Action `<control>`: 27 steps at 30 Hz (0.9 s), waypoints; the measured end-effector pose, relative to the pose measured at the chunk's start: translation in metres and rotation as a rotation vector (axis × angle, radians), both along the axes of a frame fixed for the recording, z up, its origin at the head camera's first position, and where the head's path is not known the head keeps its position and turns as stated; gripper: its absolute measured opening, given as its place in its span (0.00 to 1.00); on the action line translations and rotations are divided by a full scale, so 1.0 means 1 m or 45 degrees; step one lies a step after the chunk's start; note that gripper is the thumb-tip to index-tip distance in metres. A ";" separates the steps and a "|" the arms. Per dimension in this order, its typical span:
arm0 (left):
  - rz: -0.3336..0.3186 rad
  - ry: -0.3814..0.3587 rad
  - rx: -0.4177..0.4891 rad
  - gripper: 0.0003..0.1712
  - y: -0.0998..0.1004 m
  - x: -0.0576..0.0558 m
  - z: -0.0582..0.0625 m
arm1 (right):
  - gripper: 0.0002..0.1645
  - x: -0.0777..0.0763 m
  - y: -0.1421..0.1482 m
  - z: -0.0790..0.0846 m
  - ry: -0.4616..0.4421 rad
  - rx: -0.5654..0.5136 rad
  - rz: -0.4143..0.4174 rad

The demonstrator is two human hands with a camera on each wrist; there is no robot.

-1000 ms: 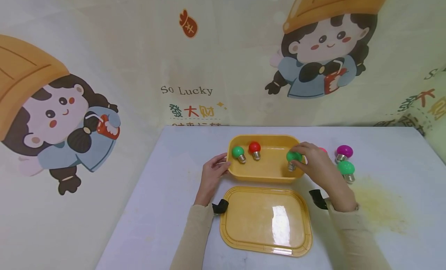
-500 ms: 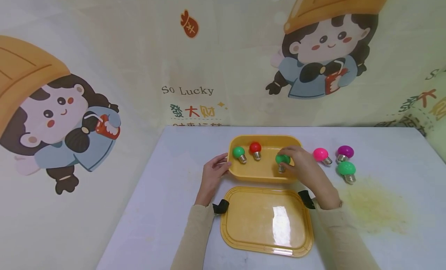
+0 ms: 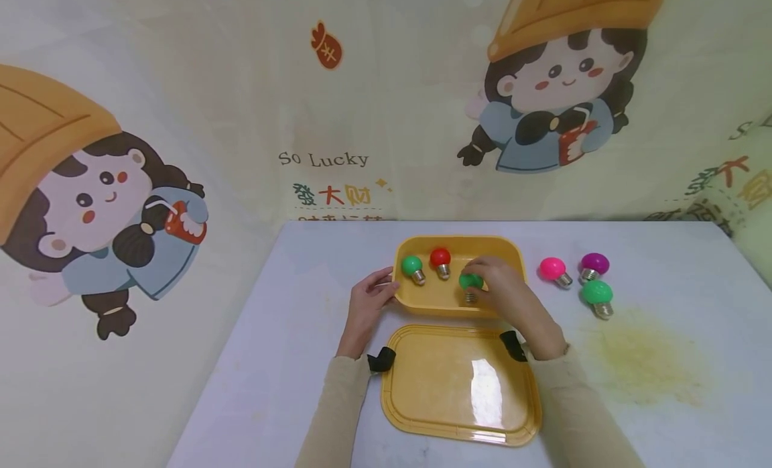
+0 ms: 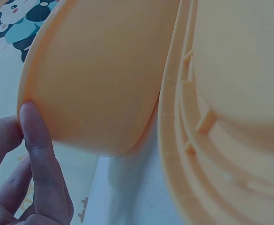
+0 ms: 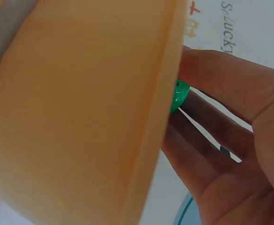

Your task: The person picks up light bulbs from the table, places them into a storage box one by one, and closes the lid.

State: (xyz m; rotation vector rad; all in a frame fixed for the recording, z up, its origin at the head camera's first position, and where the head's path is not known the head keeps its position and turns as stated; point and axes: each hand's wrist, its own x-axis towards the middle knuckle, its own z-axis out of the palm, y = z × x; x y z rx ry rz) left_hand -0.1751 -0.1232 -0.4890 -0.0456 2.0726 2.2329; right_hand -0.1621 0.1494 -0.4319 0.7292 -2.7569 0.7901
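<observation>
My left hand (image 3: 369, 306) pinches the left end of a yellow plastic box (image 3: 434, 307), its thumb and a finger at the rim in the left wrist view. Inside the box, toward its middle, my right hand (image 3: 509, 297) grips a green light bulb (image 3: 470, 281) by its round head, with the metal screw base pointing toward me. Another green bulb (image 3: 413, 265) and a red bulb (image 3: 441, 257) lie in the box's left half. In the right wrist view the box wall hides most of the held bulb (image 5: 179, 96) and the fingertips.
A yellow lid (image 3: 440, 381) lies flat on the white table just in front of the box. To the right of the box are a pink bulb (image 3: 553, 269), a purple bulb (image 3: 594, 263) and a green one (image 3: 597, 293). A printed cloth (image 3: 422, 119) hangs behind the table.
My right hand has carried the green bulb leftward, from the box's right end toward its middle, and the pink bulb has come into full view. The left hand stays at the box.
</observation>
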 end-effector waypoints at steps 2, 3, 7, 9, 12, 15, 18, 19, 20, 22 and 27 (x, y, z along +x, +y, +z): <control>-0.006 -0.006 0.004 0.26 0.000 0.000 0.000 | 0.17 0.000 -0.003 -0.001 0.007 0.010 0.004; -0.008 -0.007 0.008 0.27 -0.001 0.000 0.000 | 0.17 0.000 -0.004 -0.001 0.002 0.011 0.003; -0.001 -0.012 0.000 0.26 -0.001 0.001 0.001 | 0.18 0.001 -0.009 0.000 -0.050 0.014 -0.010; 0.004 -0.008 -0.004 0.26 0.000 0.000 0.001 | 0.18 0.000 -0.012 0.000 -0.063 0.015 -0.004; 0.010 0.003 -0.005 0.24 -0.001 0.000 0.000 | 0.18 -0.001 -0.016 0.001 -0.062 0.014 0.017; 0.017 0.016 0.001 0.24 -0.001 0.000 -0.001 | 0.17 -0.003 -0.021 0.000 -0.049 0.014 0.044; 0.017 0.028 0.000 0.23 0.000 0.000 0.000 | 0.17 -0.005 -0.025 0.000 -0.049 0.021 0.067; 0.018 0.031 -0.001 0.23 0.000 0.000 0.000 | 0.16 -0.005 -0.026 -0.001 -0.056 0.023 0.073; 0.020 0.031 -0.004 0.23 0.000 0.000 0.000 | 0.15 -0.006 -0.027 -0.001 -0.064 0.025 0.080; 0.023 0.035 -0.011 0.22 0.001 0.000 -0.001 | 0.14 -0.007 -0.029 -0.002 -0.073 0.032 0.093; 0.012 0.028 -0.007 0.23 0.000 0.001 0.002 | 0.13 -0.009 -0.033 -0.006 -0.064 0.058 0.119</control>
